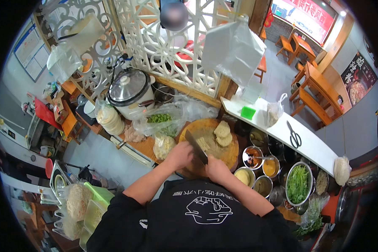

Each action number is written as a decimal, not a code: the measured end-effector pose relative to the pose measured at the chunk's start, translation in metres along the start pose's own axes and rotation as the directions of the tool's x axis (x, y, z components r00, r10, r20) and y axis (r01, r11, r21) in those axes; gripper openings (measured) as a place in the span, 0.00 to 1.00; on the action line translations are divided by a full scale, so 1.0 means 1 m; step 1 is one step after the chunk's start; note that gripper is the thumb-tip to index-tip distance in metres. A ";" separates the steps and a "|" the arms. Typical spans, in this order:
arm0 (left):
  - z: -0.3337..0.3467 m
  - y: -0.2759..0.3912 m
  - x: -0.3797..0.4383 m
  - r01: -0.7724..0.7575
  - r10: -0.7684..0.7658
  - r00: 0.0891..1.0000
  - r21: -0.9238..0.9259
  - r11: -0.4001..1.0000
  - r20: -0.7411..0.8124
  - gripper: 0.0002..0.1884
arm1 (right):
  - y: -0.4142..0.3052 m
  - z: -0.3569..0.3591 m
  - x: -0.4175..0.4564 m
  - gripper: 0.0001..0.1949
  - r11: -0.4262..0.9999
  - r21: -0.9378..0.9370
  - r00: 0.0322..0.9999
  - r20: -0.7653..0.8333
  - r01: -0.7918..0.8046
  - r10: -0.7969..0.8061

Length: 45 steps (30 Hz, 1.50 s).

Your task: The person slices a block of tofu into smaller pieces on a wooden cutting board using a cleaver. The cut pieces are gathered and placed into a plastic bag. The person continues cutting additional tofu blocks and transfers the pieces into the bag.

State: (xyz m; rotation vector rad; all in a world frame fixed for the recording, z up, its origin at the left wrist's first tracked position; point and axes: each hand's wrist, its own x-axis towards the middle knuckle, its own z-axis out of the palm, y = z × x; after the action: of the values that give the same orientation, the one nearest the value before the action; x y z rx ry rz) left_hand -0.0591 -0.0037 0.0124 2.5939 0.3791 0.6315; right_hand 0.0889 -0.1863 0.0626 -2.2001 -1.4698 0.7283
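Note:
A cleaver [196, 147] lies slantwise over a round wooden chopping board [231, 154]. My right hand [216, 168] is closed around its handle at the board's near side. Beside the flat of the blade, on its left, is my left hand [180, 155], fingers bent; whether it holds anything cannot be told. Pale cut strips [203, 144] lie just right of the blade. Two round flatbreads [223, 134] overlap at the board's far right. A clear plastic bag of pale pieces [163, 146] stands against the board's left edge.
Metal pots of sauces [253, 157] and a bowl of green herbs [297, 184] stand on the right. Scissors [293, 134] lie on a white shelf [315, 148]. Bagged greens [160, 119], a large lidded cooker [130, 91] and bagged, stacked flatbreads [111, 121] are at the far left.

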 end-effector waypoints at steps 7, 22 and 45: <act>0.004 -0.003 -0.012 0.011 -0.012 1.000 0.064 0.998 0.007 0.09 | -0.028 -0.030 -0.014 0.10 0.998 -0.043 0.999 0.019 0.039 -0.039; -0.005 -0.002 -0.013 0.053 -0.053 0.998 -0.001 0.999 0.033 0.09 | -0.012 -0.010 -0.007 0.09 0.997 -0.052 0.996 -0.069 0.050 -0.054; -0.004 -0.011 -0.025 0.066 -0.067 0.997 0.027 0.997 0.026 0.07 | -0.028 -0.006 -0.004 0.10 0.998 -0.032 0.996 0.071 -0.045 0.047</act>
State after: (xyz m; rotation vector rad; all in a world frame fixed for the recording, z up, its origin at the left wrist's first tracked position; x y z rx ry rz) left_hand -0.0842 -0.0020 0.0013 2.5997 0.4663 0.5720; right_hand 0.0712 -0.1797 0.0840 -2.2593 -1.4785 0.8132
